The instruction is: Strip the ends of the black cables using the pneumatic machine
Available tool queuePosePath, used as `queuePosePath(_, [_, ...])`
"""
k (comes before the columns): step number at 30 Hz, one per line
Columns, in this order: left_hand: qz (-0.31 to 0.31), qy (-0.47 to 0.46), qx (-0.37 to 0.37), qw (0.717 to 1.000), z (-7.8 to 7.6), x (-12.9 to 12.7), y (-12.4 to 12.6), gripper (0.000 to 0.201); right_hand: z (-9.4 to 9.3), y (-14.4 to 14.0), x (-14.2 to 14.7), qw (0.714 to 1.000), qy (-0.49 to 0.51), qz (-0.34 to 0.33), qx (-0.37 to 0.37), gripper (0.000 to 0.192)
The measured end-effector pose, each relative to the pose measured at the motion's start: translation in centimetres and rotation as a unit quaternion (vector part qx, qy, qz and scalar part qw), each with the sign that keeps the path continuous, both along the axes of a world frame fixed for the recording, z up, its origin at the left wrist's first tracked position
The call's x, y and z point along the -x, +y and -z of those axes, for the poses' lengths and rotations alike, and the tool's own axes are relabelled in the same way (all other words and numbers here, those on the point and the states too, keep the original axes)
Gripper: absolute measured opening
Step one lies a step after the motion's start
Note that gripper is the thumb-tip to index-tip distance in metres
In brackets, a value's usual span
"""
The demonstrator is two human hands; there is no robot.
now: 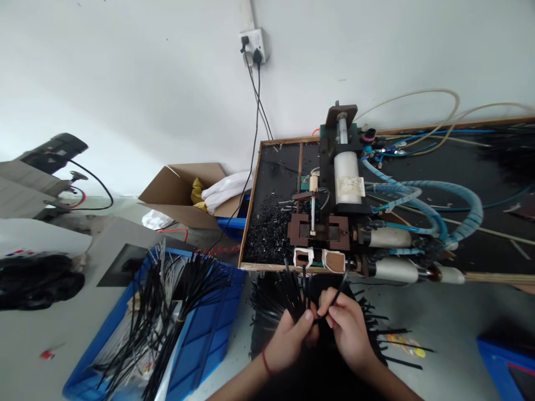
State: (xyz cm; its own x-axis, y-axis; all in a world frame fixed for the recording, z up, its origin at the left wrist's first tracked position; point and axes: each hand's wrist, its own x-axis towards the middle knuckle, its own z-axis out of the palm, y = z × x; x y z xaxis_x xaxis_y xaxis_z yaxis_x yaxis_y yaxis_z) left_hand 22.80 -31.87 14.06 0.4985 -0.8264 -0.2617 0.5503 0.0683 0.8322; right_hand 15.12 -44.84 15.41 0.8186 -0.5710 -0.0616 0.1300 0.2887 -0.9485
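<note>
Left hand (292, 337), at 6 o'clock, red band at the wrist: closed around a fanned bundle of black wires (278, 295).
Right hand (346, 328), just beside it: thumb and forefinger pinched on a single black wire (336, 295), thin and straight, tip angled toward 1 o'clock.
Blue plastic crate (200, 340), 8 o'clock: rectangular, loaded with long black wires.
Pneumatic machine (334, 217), 12 o'clock: brown blocks, white cylinder, paper label unreadable, blue spiral-wrapped hoses (460, 209).
Black offcuts (267, 234) heaped on its wood-framed tray.
Cardboard box (184, 192), 10 o'clock.
Wall socket (253, 45), farthest.
</note>
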Motion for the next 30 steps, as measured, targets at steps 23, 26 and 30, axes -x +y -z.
queuePosePath(23, [-0.235, 0.098, 0.033, 0.966, -1.0, -0.2, -1.4, 0.035, -2.1, -0.6, -0.2, 0.966, 0.128, -0.108, 0.195, 0.039])
queuePosePath(26, [-0.237, 0.107, 0.021, 0.965, -0.9, -0.1, -1.6, 0.046, -2.1, -0.6, -0.1, 0.962, 0.133, -0.116, 0.206, 0.036])
queuePosePath(30, [-0.246, 0.114, 0.003, 0.963, -0.8, 0.0, -1.7, 0.044, -2.6, -0.4, -0.3, 0.962, 0.114, -0.144, 0.203, 0.031])
